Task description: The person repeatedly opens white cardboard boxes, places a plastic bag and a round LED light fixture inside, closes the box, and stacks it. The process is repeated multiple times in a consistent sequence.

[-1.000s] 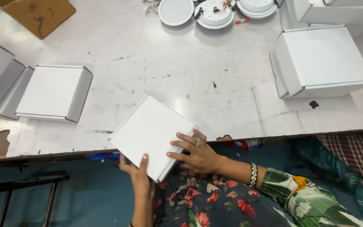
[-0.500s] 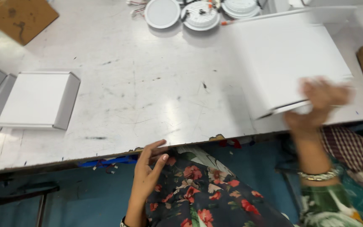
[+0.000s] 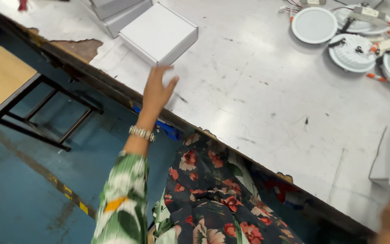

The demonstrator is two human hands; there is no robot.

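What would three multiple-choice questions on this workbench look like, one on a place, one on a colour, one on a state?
1. Where do the round lamps lie?
A by the table's near edge
B far right on the table
C on the floor
2. What colour is the box by the left hand?
A white
B brown
C blue
3. How is that box?
A closed
B open
C crushed
Answers: B, they sit at the far right; A, it is plain white; A, its lid lies flat and shut.
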